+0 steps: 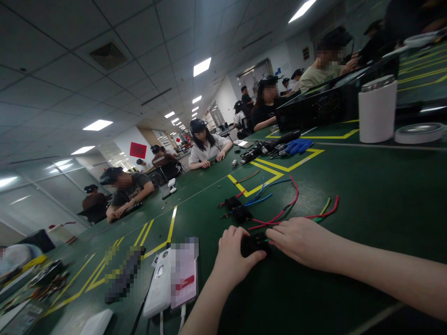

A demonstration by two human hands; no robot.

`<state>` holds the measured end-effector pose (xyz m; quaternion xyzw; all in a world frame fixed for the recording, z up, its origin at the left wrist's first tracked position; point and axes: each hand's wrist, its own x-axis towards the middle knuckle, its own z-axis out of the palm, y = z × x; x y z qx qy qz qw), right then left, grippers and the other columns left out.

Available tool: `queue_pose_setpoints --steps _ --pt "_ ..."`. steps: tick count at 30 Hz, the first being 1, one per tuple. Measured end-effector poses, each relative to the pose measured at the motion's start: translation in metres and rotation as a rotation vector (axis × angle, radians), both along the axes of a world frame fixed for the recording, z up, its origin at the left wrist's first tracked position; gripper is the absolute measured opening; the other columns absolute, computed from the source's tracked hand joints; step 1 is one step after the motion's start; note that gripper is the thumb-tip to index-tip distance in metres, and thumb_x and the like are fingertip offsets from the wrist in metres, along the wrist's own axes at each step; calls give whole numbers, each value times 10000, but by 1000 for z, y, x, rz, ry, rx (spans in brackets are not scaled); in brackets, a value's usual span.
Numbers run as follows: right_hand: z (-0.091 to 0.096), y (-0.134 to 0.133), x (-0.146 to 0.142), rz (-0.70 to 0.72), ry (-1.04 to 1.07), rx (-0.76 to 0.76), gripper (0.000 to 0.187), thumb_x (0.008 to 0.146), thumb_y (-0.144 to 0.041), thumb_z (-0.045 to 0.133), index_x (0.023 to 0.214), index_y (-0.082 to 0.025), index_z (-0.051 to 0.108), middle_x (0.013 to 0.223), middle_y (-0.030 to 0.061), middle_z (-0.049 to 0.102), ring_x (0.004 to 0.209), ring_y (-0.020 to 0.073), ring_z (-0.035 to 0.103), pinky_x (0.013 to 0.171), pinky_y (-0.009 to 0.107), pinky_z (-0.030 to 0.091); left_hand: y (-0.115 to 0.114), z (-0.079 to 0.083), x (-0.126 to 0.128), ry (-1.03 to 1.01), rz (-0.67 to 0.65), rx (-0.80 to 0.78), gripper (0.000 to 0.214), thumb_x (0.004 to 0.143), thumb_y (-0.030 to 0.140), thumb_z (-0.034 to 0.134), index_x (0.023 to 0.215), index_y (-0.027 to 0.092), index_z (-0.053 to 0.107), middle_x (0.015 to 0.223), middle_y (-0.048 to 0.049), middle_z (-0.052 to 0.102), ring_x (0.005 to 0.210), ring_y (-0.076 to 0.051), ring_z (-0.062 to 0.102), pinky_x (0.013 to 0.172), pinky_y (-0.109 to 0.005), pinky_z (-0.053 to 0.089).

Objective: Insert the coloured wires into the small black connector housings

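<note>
My left hand point(232, 258) is closed around a small black connector block point(253, 244) lying on the green table point(366, 195). My right hand point(302, 242) comes in from the right, its fingers pinched at the block's right end where coloured wires come out. Red, green and yellow wires point(314, 215) trail away behind that hand. Two more black connector blocks point(237, 209) with red and blue wires point(268, 195) lie just beyond.
A phone point(184, 274) and a white power bank point(159, 288) lie left of my left arm. Blue-handled tools point(296, 146), a white cylinder point(377, 109) and a black box point(310, 109) stand farther back. Several people sit along the table's far side.
</note>
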<state>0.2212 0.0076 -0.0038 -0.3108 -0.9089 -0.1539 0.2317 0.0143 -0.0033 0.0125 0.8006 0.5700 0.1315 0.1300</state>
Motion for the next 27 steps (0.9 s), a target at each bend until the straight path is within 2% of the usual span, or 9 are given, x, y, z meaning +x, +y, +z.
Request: queue_pose_setpoints --steps 4,8,11,18,27 --pt "0 1 0 19 7 10 80 773 -126 560 821 -183 530 721 4 629 600 147 561 531 274 306 3 -2 -1 -120 -75 -11 343 752 365 676 1053 264 546 1085 4 521 1032 -198 461 895 -305 356" --pt "-1 4 -1 22 24 120 124 752 -82 547 806 -192 524 713 -3 622 611 158 562 552 284 324 4 -1 -1 -142 -67 -34 329 738 328 690 1036 255 571 1046 0 525 1016 -198 477 884 -306 369" --pt "-4 3 -1 13 6 173 163 746 -59 538 828 -198 517 700 -12 616 585 159 563 535 288 318 3 -1 -1 -127 -38 -44 325 725 339 699 1012 243 581 1021 -6 526 1003 -206 483 862 -314 378" --pt "-15 -3 -4 -37 -50 171 201 721 -50 542 839 -203 485 620 -26 596 501 152 549 473 290 264 2 0 -4 -106 8 -76 347 701 375 716 979 224 572 1014 -16 535 987 -217 485 863 -336 367" --pt "-5 0 -7 -20 48 261 176 752 -28 475 807 -195 460 645 -12 589 535 144 542 517 275 299 2 1 -5 -76 2 -93 372 705 397 708 1000 230 555 1026 -15 530 1000 -218 473 862 -332 360"
